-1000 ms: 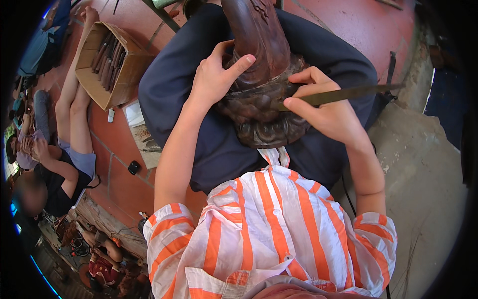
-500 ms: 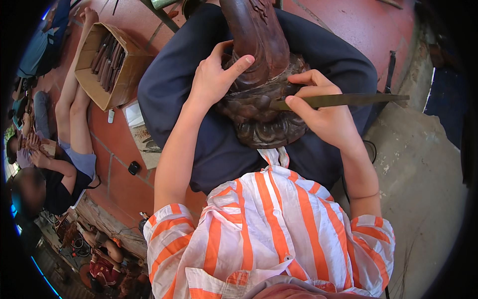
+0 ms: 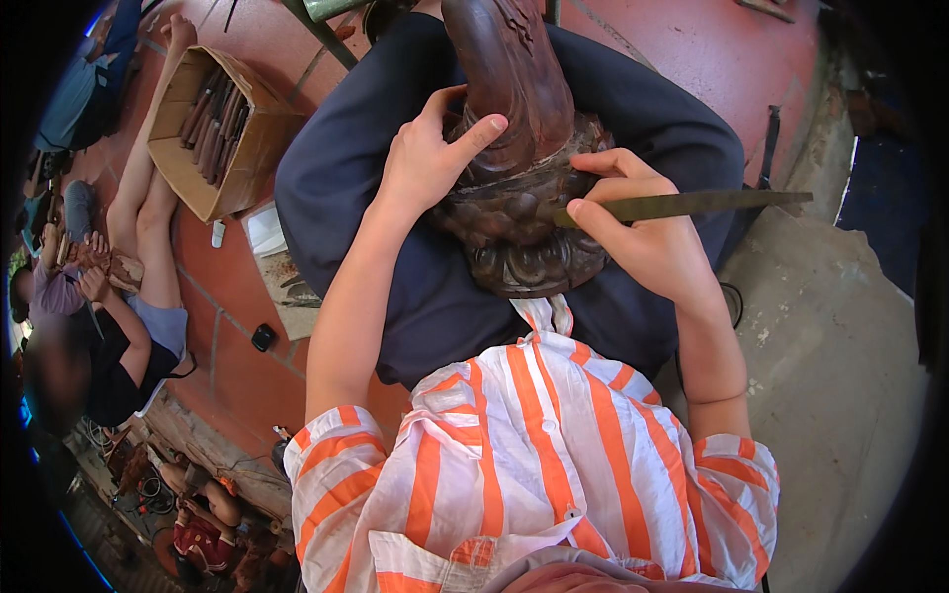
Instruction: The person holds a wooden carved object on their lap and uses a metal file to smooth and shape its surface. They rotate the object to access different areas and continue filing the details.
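Observation:
A dark brown carved wooden statue [image 3: 521, 114] lies between my legs, its scalloped base [image 3: 539, 267] nearest my body. My left hand [image 3: 423, 158] is wrapped round its left side, thumb on the smooth wood just above the base. In my right hand [image 3: 643, 222] a long, thin, flat metal file [image 3: 732, 203] is pinched between thumb and fingers. It points off to the right, and its left end meets the carved band of the base. The fingertips of that hand also rest close to the wood there.
To the left stands a cardboard box [image 3: 237, 148] of dark-handled tools [image 3: 214, 128]. A small black case [image 3: 264, 337], a white cap-like piece [image 3: 218, 233] and a sheet with dark shavings [image 3: 287, 282] lie on red tiles. Other people [image 3: 129, 336] sit further left. Grey concrete [image 3: 820, 376] is at right.
The file has shifted very slightly at the base, its left end a little lower and more right. My left hand keeps its hold. At the left, a nearby person's hands have moved.

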`<state>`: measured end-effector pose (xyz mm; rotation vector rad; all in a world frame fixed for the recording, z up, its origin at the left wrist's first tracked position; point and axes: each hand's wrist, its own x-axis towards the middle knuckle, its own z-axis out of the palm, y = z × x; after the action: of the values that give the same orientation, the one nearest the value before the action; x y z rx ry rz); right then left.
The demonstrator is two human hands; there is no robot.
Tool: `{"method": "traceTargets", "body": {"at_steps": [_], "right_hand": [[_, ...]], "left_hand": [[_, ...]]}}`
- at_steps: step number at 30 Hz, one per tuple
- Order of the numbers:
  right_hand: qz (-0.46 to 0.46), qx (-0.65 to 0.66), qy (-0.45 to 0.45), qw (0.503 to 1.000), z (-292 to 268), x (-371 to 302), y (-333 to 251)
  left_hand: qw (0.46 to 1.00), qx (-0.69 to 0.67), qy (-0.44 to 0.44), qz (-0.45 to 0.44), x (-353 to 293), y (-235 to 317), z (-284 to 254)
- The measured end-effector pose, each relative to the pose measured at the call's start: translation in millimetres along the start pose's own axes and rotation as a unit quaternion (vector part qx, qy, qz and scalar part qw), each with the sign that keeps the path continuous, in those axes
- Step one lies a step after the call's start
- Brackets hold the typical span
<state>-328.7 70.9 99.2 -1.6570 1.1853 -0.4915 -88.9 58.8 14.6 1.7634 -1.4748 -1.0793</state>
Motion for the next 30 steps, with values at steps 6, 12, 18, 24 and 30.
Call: {"method": "traceTargets", "body": {"at_steps": [6,12,18,24,30], "right_hand": [[-0.153,-0.149,-0.041,0.976,-4,19,1],[-0.055,-0.160,-0.114,0.979,-4,33,-21],[-0.100,-0.180,-0.107,0.973,-1,32,-19],[-0.007,-0.151,-0.127,0.980,-7,34,-16],[-0.048,-0.189,-0.130,0.972,-3,34,-13]], "left_hand": [[1.000,-0.002,0.000,0.006,-1,2,0],[1.000,-0.013,-0.017,-0.015,-4,8,-2],[0.999,-0.009,-0.026,-0.017,-2,6,-2],[1.000,0.004,-0.010,0.005,-2,2,0],[1.000,0.000,0.003,0.020,-2,-2,1]]}}
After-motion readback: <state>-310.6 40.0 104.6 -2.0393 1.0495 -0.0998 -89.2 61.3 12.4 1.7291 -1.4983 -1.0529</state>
